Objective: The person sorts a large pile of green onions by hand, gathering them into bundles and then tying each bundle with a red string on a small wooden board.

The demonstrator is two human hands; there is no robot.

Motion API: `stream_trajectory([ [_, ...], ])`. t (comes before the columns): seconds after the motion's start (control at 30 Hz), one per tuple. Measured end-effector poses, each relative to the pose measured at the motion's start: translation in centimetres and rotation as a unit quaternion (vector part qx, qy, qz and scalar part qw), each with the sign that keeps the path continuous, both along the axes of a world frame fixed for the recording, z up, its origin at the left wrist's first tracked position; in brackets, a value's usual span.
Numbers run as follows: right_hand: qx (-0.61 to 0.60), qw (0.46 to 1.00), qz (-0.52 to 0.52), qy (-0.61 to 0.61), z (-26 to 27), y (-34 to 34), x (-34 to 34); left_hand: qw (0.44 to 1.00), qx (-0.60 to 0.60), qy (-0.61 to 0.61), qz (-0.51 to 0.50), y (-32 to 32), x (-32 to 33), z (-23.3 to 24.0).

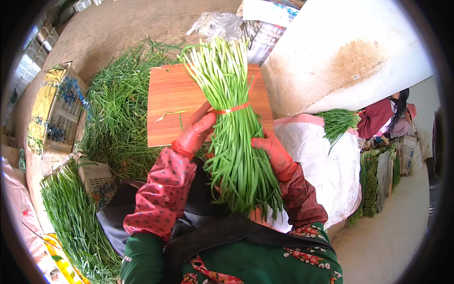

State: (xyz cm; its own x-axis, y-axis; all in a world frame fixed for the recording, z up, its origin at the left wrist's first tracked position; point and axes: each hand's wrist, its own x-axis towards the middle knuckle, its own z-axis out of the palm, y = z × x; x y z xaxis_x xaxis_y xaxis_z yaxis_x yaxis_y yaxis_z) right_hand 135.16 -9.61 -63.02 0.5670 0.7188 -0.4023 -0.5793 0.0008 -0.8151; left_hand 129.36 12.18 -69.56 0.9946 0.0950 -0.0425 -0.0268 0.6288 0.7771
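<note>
A thick bunch of long green stalks, probably garlic chives (232, 142), is held between both hands, pale stem ends pointing away from me. Around its middle runs a red band (232, 108). My left hand (198, 127), in a red rubber glove, grips the bunch's left side close to the band. On the right side, lower down among the leaves, my right hand (275, 152) in the same kind of glove holds it too. Under the stem half lies a wood-grain board (170, 103), with a few loose scraps on it.
Left of the board spreads a heap of loose green leaves (113, 103). Plastic crates (67, 106) and a row of packed greens (78, 220) stand farther left. At right, a small bunch (338, 122) rests on a white sack (319, 177). Beyond is another person (383, 117).
</note>
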Motion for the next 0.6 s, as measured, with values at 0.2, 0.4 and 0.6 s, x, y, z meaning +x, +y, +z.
stream_trajectory([
  [0.2, -0.039, 0.953, 0.149, -0.261, 1.9, -2.4, 0.0, 0.966, -0.248, 0.002, -0.070, -3.5, -1.2, 3.2],
  [0.4, -0.078, 0.856, -0.084, -0.504, 6.5, 0.7, -0.7, 0.995, 0.063, -0.010, 0.071, -5.5, -3.9, 7.8],
  [0.6, -0.031, 0.799, -0.354, -0.485, 11.9, 1.6, 3.5, 0.996, 0.046, -0.039, 0.064, -8.4, -4.0, 9.6],
])
